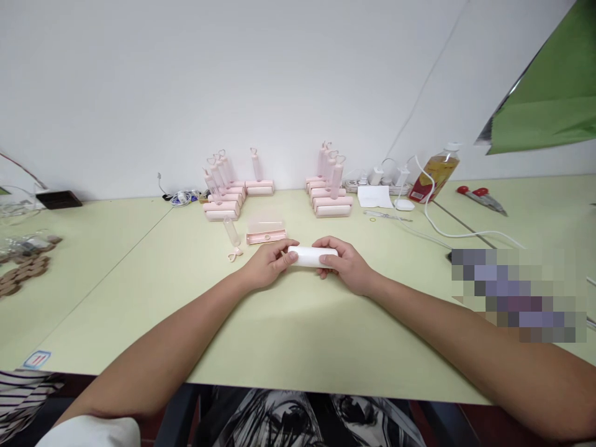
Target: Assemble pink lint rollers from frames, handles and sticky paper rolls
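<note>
pale green worktop (298, 323) under you, white wall behind. your left hand (267, 264) and right hand (347, 264) each pinch one end of the white roller (311, 256), held flat between them, just above the worktop. keep it level and grip both ends the same. just past your left hand lie a pink tray (266, 236) and a clear handle (231, 233).
</note>
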The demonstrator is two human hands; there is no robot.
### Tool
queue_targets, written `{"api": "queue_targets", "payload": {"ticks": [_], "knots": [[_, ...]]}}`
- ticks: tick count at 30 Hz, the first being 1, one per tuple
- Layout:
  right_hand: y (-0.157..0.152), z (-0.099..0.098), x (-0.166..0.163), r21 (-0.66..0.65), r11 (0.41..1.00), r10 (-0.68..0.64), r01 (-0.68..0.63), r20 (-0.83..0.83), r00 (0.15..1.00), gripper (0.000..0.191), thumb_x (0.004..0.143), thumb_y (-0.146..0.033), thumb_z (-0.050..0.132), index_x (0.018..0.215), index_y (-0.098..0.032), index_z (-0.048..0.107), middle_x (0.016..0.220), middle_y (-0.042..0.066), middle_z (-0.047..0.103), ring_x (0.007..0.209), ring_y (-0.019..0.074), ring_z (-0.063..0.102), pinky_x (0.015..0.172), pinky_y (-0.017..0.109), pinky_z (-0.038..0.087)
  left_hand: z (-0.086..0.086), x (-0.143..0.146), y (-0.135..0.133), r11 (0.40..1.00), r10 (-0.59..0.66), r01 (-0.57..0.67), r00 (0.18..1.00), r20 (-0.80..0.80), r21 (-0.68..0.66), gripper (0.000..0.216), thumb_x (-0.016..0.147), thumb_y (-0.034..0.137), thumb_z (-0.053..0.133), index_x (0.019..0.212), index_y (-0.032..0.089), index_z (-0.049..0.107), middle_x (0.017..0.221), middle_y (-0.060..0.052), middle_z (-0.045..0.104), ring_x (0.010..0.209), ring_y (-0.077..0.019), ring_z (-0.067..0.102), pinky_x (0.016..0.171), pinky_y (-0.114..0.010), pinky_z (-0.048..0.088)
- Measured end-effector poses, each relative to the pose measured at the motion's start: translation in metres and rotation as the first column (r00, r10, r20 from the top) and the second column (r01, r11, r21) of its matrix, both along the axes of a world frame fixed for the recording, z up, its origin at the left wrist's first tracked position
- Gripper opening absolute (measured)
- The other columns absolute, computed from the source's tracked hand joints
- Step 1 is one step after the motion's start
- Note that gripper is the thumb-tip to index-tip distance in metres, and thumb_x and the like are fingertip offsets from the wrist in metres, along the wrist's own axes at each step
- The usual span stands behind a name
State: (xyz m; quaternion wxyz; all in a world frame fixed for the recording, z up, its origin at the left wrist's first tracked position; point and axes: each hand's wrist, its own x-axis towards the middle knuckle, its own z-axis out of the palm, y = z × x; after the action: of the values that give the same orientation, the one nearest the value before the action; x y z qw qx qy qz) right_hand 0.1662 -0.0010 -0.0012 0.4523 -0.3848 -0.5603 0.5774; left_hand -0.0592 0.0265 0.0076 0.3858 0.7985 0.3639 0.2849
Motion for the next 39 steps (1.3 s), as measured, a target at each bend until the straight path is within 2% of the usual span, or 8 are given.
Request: {"api": "queue_targets", "payload": {"ticks": [3, 7, 16, 25, 39], "knots": [[-0.0022, 0.0029, -0.0015, 0.037, 0.999, 0.014, -0.017, 0.074, 0.997, 0.025, 0.074, -0.026, 0.066, 0.096, -0.019, 0.058, 0.082, -0.001, 0.057, 0.060, 0.0119, 0.059, 0.057, 0.028, 0.051, 0.0018, 0.0004, -0.0017, 0.998, 0.022, -0.018, 0.998, -0.065, 0.057, 0.051, 0.092, 0.054, 0.042, 0.121, 0.016, 0.059, 0.082, -0.003, 0.061, 0.071, -0.0157, 0.054, 0.064, -0.027, 0.042], [-0.0035, 0.0054, -0.0029, 0.047, 0.999, 0.013, -0.019, 0.111, 0.994, 0.025, 0.074, -0.026, 0.065, 0.097, -0.018, 0.058, 0.078, -0.002, 0.057, 0.059, 0.0113, 0.058, 0.057, 0.028, 0.051, 0.0032, 0.0008, -0.0026, 0.998, 0.020, -0.014, 0.996, -0.092, 0.064, 0.052, 0.092, 0.055, 0.041, 0.122, 0.016, 0.060, 0.088, -0.005, 0.064, 0.076, -0.0171, 0.056, 0.066, -0.027, 0.042], [-0.0034, 0.0054, -0.0024, 0.015, 1.000, 0.012, -0.013, 0.074, 0.997, 0.026, 0.074, -0.028, 0.067, 0.096, -0.018, 0.058, 0.071, -0.002, 0.059, 0.057, 0.0122, 0.058, 0.057, 0.028, 0.050, 0.0050, 0.0013, -0.0042, 0.999, -0.001, 0.005, 0.997, -0.082, 0.053, 0.049, 0.093, 0.054, 0.041, 0.117, 0.017, 0.061, 0.088, -0.004, 0.064, 0.074, -0.0163, 0.055, 0.065, -0.026, 0.041], [0.0010, -0.0011, -0.0008, -0.021, 1.000, -0.006, 0.006, -0.008, 1.000, 0.027, 0.075, -0.033, 0.070, 0.094, -0.018, 0.059, 0.075, -0.001, 0.059, 0.057, 0.0129, 0.060, 0.055, 0.029, 0.052, 0.0068, 0.0023, -0.0050, 0.998, -0.033, 0.036, 0.997, -0.064, 0.057, 0.049, 0.093, 0.055, 0.041, 0.114, 0.016, 0.062, 0.087, -0.004, 0.064, 0.073, -0.0161, 0.054, 0.063, -0.026, 0.040], [-0.0006, 0.0002, -0.0014, -0.022, 1.000, -0.001, 0.001, 0.014, 1.000, 0.026, 0.075, -0.032, 0.069, 0.095, -0.019, 0.059, 0.077, -0.001, 0.059, 0.058, 0.0126, 0.060, 0.056, 0.028, 0.052, 0.0066, 0.0022, -0.0055, 0.998, -0.032, 0.035, 0.997, -0.068, 0.046, 0.048, 0.092, 0.054, 0.042, 0.114, 0.016, 0.063, 0.087, -0.005, 0.063, 0.074, -0.0164, 0.053, 0.062, -0.025, 0.039]]}}
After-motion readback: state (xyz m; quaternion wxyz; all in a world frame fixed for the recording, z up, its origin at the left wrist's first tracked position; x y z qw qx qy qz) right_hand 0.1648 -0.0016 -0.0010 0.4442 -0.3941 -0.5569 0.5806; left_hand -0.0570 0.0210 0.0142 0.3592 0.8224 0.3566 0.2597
